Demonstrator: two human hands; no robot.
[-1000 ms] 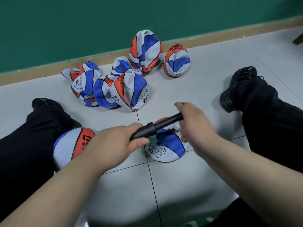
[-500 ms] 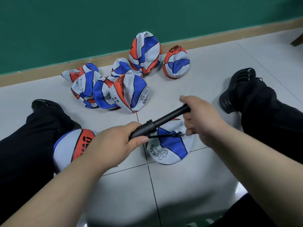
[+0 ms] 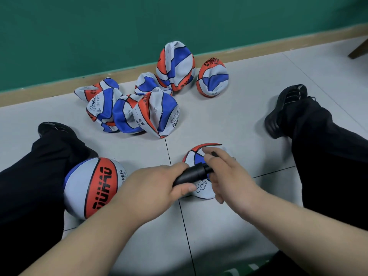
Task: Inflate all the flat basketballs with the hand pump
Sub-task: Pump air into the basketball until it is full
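Head view showed the left hand (image 3: 159, 186) gripping the pump (image 3: 191, 175) barrel, the right hand (image 3: 225, 172) clasping its handle, above the flat ball (image 3: 201, 154) on the floor (image 3: 229, 124) at 5 o'clock from the heap (image 3: 151, 114); a tilted stroke might bend or free the needle.

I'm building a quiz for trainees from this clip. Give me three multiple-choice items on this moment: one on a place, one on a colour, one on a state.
1. Where does the inflated ball lie?
A by the wall; B against the person's left leg; C beside the right shoe.
2. What colour is the pump?
A black; B yellow; C white.
3. What is the left hand doing?
A lying flat on the floor; B lifting a ball; C gripping the pump.

Answers: 1 B, the round ball sits tucked against that trouser leg. 2 A, its barrel is black. 3 C, the fingers curl round the barrel.
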